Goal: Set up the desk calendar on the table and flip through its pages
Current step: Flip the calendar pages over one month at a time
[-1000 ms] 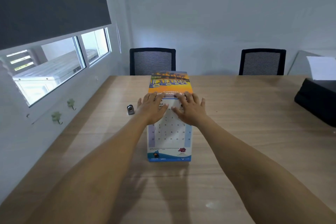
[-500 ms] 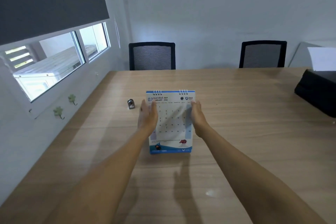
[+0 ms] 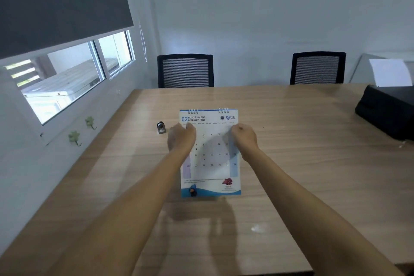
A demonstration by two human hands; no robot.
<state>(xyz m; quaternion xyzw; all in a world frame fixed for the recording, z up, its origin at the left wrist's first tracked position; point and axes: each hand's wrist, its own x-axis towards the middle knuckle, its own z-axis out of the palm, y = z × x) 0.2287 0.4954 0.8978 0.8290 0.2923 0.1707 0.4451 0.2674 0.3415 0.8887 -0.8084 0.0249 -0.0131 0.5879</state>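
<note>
**Calendar Standing, February Page Facing the Person; Both Hands at Its Side Edges**

**Task status.** The desk calendar (image 3: 210,152) stood upright on the wooden table (image 3: 302,152), near the middle of the tabletop and directly in front of the person. Its lower edge rested on the surface and its two wire bindings sat at the top. The set-up step therefore appeared complete. The page on display was headed "02 February", which suggests that the flipping step was under way and at an early stage; the remaining months would be left to turn. How many pages lay behind the visible one could not be determined.

**Grip.** The left hand (image 3: 182,138) was positioned at the left edge of the calendar, just below the header row. Its fingers were curled inward and overlapped the page margin, with the thumb toward the front face. The right hand (image 3: 244,138) was positioned at the right edge at the same height, also loosely curled, with the thumb tip against the page margin. Both hands looked to be pinching or steadying the edges. Whether each hand held a single sheet or the whole stand could not be determined.

**Surroundings.** A small metallic object (image 3: 160,127) lay on the table just left of the calendar, apart from it.
</note>
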